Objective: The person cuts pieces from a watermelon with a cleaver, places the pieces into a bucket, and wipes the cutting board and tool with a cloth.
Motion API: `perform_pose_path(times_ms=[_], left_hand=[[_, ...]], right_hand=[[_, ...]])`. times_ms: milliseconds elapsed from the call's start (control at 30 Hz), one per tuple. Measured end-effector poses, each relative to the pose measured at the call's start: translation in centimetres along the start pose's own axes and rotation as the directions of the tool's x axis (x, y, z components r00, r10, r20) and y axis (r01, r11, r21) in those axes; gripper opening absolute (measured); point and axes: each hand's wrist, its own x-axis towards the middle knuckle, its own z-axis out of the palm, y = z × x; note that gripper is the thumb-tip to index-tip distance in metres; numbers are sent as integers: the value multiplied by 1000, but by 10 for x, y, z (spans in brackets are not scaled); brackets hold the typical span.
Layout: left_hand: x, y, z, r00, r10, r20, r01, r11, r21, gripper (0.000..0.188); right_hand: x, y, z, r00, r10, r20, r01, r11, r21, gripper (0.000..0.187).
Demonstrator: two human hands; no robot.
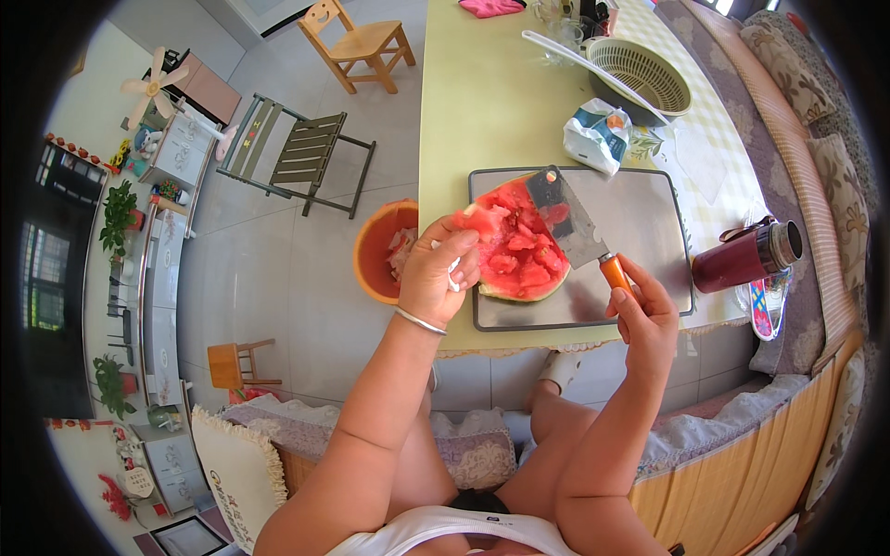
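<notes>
My right hand [642,301] grips a cleaver [567,219] by its orange-brown handle. Its broad blade lies over the right side of a cut watermelon [526,250], whose red flesh is broken into chunks. In my closed left hand [439,266] are a red watermelon piece [482,221], at the fingertips, and a crumpled white tissue [453,274], against the palm. Where the piece ends and the flesh behind it begins is hard to tell. Beneath the watermelon is a grey metal cutting board [630,278] near the table's front edge.
Left of the table edge, an orange bin [378,264] holds crumpled waste. A maroon thermos [746,257] lies right of the board. Behind it are a tissue pack [598,134] and a colander [640,79] with a white long-handled utensil [593,69] across it. A folding chair [301,153] stands left.
</notes>
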Motion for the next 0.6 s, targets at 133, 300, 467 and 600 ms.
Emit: perform_pose_path(times_ms=[133, 300, 467, 600], left_hand=[[-4, -3, 3, 989, 141, -50, -129, 973, 194, 13], [-30, 12, 26, 988, 144, 49, -149, 980, 129, 17], [-73, 28, 74, 980, 49, 191, -53, 999, 11, 9], [-106, 43, 78, 831, 9, 557, 25, 998, -53, 12]], right_hand=[[1, 0, 1, 1000, -10, -1, 10, 1000, 14, 39], [2, 1, 0, 1000, -1, 14, 1, 1000, 24, 39], [2, 1, 1, 1000, 31, -5, -31, 999, 31, 39], [3, -2, 2, 1000, 27, 8, -27, 998, 50, 40]])
